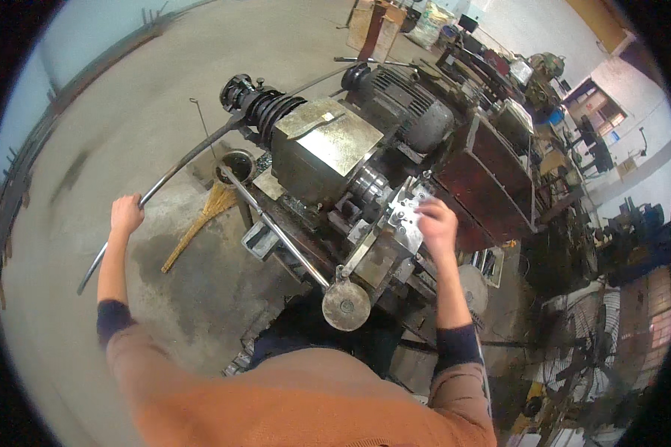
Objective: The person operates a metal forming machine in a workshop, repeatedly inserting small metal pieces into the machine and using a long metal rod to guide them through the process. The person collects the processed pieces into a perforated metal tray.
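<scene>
My left hand (127,214) is wrapped round a long metal bar (183,165), which slants up to the black stepped pulley end (268,108) of a lathe-like machine. Its bare lower end sticks out past my fist. Over at the machine's other side, my right hand (438,222) is curled with fingers together at a bright metal block with several bolts (408,216). Whatever those fingers grip is hidden. Close by that block is the round chuck or spindle nose (370,183), coming out of the greasy headstock housing (328,138). A round handwheel (346,305) sits nearest my body.
A steel rod (283,235) runs from a round dark container (236,165) toward the handwheel. A straw broom (201,223) leans there. Behind the housing stands a ribbed motor (406,108), beside a dark red metal box (477,182). A fan (585,335) stands at right.
</scene>
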A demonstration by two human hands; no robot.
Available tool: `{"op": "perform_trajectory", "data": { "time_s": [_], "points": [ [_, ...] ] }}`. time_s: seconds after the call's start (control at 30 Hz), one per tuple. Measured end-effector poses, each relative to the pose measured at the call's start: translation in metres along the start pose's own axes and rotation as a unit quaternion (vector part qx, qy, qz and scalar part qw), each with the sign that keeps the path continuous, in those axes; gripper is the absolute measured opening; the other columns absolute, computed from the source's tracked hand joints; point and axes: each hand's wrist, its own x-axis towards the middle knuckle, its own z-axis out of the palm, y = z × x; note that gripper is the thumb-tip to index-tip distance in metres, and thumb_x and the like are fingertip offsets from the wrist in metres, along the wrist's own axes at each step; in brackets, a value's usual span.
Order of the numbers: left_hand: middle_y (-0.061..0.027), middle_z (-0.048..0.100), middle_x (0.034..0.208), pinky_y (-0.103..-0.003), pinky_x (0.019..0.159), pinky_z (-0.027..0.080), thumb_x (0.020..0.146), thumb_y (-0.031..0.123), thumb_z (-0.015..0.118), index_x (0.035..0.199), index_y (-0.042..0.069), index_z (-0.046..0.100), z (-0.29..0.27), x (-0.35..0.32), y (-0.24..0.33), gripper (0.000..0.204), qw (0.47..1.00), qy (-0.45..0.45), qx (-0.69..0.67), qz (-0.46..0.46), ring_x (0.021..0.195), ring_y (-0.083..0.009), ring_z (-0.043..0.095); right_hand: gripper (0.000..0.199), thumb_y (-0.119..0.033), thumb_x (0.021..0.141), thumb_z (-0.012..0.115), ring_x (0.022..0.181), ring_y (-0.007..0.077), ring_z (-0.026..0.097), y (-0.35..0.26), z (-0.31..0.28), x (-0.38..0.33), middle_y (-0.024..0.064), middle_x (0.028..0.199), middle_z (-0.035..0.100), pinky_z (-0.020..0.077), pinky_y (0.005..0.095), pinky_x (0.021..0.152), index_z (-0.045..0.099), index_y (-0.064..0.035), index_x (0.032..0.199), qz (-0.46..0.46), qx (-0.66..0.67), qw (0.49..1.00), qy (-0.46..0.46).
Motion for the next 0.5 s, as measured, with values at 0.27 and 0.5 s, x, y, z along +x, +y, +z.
{"op": "perform_trajectory", "data": {
  "time_s": [0.27, 0.5],
  "points": [
    [-0.0118, 0.058, 0.064, -0.044, 0.056, 0.044, 0.067, 0.008, 0.059, 0.077, 0.008, 0.047, 0.04, 0.027, -0.056, 0.016, 0.994, 0.063, 0.053, 0.067, 0.061, -0.0322, 0.058, 0.03, -0.007, 0.064, 0.055, 0.072, 0.0152, 0.06, 0.076, -0.149, -0.153, 0.008, 0.083, 0.065, 0.0458, 0.0266, 0.068, 0.068, 0.0005, 0.09, 0.24, -0.211, 0.94, 0.119],
    [-0.0134, 0.065, 0.09, -0.04, 0.074, 0.048, 0.081, 0.022, 0.059, 0.093, 0.003, 0.063, 0.054, 0.038, -0.009, 0.023, 0.96, 0.219, -0.169, -0.041, 0.084, -0.0299, 0.063, 0.05, -0.019, 0.065, 0.061, 0.098, 0.0298, 0.059, 0.142, -0.212, -0.297, 0.0158, 0.104, 0.063, 0.0457, 0.0392, 0.085, 0.059, -0.0073, 0.114, 0.461, -0.359, 0.806, 0.096]
  ]
}}
